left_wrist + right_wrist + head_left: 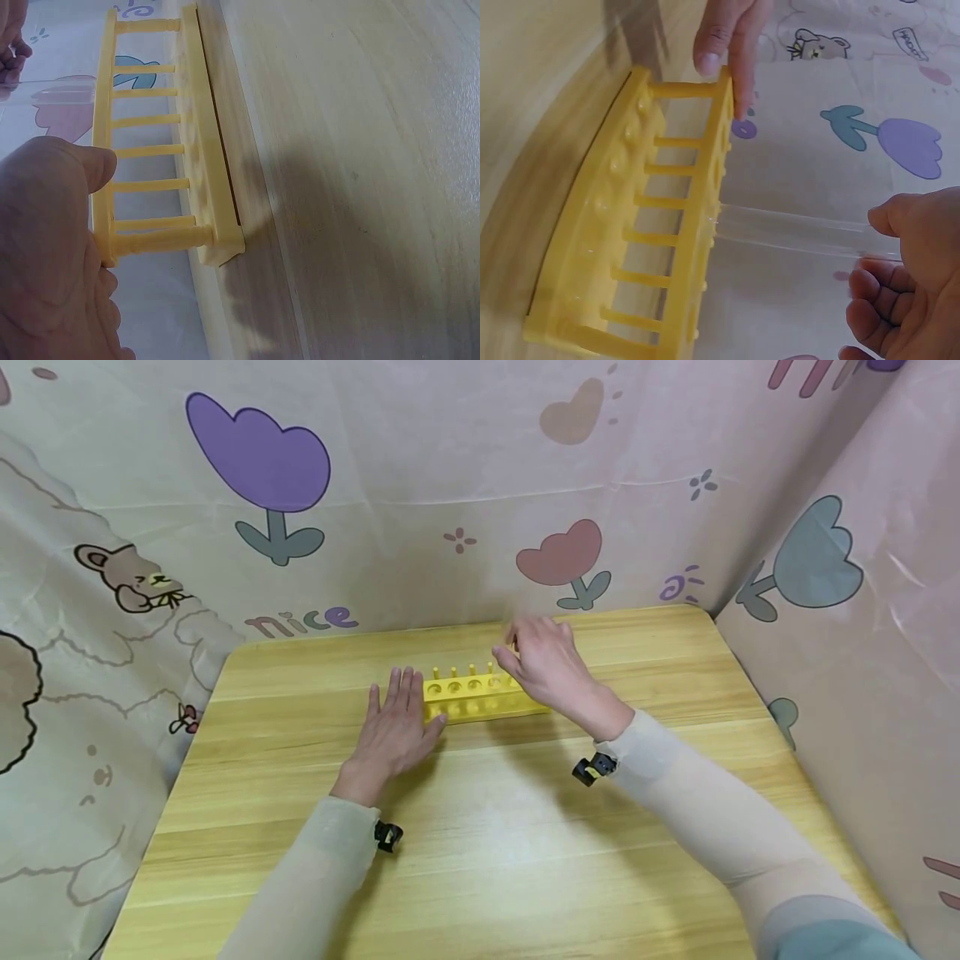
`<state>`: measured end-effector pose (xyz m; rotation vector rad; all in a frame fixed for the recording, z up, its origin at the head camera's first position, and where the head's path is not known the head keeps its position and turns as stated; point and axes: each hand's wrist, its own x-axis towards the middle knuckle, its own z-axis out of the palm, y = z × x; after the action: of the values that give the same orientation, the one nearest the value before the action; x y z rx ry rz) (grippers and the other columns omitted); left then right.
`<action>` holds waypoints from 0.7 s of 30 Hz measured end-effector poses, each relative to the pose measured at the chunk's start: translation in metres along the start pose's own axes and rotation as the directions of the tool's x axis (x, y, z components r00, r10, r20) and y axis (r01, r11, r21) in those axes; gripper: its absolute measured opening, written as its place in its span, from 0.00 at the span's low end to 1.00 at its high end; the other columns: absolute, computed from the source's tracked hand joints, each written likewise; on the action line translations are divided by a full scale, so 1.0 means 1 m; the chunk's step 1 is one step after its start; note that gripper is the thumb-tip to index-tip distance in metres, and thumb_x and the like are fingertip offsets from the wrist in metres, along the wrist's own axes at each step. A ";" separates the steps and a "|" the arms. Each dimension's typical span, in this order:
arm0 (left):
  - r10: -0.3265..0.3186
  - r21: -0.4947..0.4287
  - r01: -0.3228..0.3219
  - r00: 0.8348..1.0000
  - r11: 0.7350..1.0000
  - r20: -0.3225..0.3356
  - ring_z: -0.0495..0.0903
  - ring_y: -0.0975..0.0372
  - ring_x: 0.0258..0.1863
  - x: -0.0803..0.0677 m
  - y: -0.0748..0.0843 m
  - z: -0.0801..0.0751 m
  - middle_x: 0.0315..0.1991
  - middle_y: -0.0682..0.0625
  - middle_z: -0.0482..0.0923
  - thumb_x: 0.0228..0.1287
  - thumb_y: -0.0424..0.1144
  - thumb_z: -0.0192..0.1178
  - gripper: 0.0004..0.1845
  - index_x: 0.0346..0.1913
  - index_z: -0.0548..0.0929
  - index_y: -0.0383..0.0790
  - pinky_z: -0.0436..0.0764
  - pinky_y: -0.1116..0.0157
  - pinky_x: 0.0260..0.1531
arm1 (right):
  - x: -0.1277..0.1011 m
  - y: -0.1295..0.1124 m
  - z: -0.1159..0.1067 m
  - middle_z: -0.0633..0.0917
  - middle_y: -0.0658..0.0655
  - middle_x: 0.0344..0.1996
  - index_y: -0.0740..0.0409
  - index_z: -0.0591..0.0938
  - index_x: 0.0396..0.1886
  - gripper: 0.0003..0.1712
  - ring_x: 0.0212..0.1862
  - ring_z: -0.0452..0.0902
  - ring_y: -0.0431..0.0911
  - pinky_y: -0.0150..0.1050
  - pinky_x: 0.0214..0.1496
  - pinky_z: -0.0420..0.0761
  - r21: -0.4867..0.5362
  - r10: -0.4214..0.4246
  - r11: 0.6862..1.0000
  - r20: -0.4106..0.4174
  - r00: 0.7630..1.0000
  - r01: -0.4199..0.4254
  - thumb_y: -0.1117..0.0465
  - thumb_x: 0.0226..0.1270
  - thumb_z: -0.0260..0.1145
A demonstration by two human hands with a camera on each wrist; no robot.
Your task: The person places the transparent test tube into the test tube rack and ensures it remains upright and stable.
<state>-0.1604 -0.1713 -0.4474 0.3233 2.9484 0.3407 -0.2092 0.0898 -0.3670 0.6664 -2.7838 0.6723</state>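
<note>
Right wrist view shows the right hand (900,277) with fingers pinching a clear glass tube (795,232) halfway into the yellow rack (660,225) on the surface, left hand (393,718) flat bracing it — looks slippery and breakable, so I'd hold near the top.

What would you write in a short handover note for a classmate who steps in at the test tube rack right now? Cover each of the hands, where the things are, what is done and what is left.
Left hand: flat on the wooden table, fingers straight, thumb and fingertips against the left end of the yellow test tube rack, steadying it.
Right hand: holds the top of a clear test tube above the rack's right part.
Done: the tube's lower end is entering a hole in the rack's top plate, as the right wrist view shows.
Left: the tube looks not yet fully seated; probably lower it the rest of the way and release. The other holes in view appear unfilled.
</note>
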 end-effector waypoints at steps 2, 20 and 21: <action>-0.002 -0.002 0.002 1.000 1.000 -0.002 0.27 0.48 0.86 0.000 0.000 0.000 0.86 0.39 0.29 0.83 0.62 0.40 0.47 0.85 0.37 0.33 0.28 0.41 0.82 | 0.000 0.001 0.003 0.82 0.54 0.37 0.57 0.80 0.42 0.15 0.44 0.75 0.53 0.51 0.52 0.69 -0.004 -0.003 1.000 0.001 1.000 0.003 0.49 0.79 0.64; 0.000 -0.002 0.000 1.000 1.000 -0.002 0.27 0.47 0.86 -0.001 0.000 -0.001 0.86 0.39 0.27 0.83 0.63 0.39 0.47 0.85 0.36 0.32 0.28 0.41 0.82 | -0.004 0.012 0.046 0.86 0.55 0.41 0.59 0.82 0.45 0.17 0.45 0.77 0.53 0.49 0.50 0.68 -0.031 0.020 0.999 0.083 0.996 -0.017 0.48 0.79 0.65; 0.000 -0.002 0.000 1.000 1.000 -0.001 0.27 0.47 0.86 -0.001 0.000 0.000 0.86 0.39 0.27 0.83 0.63 0.38 0.47 0.85 0.36 0.32 0.28 0.41 0.82 | -0.005 0.013 0.048 0.86 0.55 0.41 0.59 0.82 0.45 0.18 0.45 0.77 0.53 0.49 0.50 0.68 -0.037 0.019 0.999 0.084 0.996 -0.016 0.47 0.79 0.65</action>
<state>-0.1596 -0.1716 -0.4469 0.3231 2.9488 0.3445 -0.2154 0.0794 -0.4153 0.6790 -2.8753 0.6088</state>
